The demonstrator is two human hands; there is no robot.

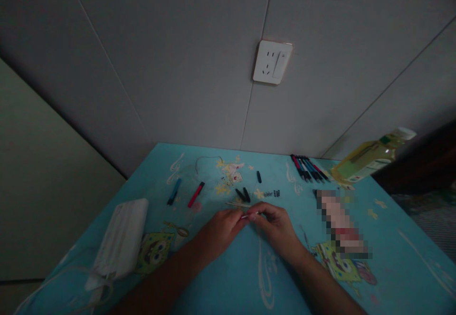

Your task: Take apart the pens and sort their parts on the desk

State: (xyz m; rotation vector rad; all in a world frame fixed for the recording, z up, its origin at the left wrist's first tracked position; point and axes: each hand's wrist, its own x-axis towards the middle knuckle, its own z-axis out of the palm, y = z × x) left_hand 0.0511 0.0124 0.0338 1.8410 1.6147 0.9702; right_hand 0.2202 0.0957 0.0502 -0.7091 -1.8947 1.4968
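Observation:
Near the middle of the table my left hand [223, 227] and my right hand [275, 224] meet, fingertips pinched. Between them is a thin pale pen refill [245, 216], mostly covered by the fingers. Just beyond the fingertips lie slim pen refills [235, 204] on the cloth. Farther back are short black pen parts [243, 195], a single black piece [259, 176] and a cluster of tiny dark parts [272, 194]. To the left of my hands rest a blue pen barrel [174, 192] and a red pen barrel [196, 195].
A row of pens [309, 168] lies at the back right, beside a bottle of yellow liquid [370, 157]. A blurred-out flat item [340, 222] is at right. A white power strip [123, 239] with a cable sits left on the blue tablecloth [228, 277]. Behind rises a wall with a socket [272, 62].

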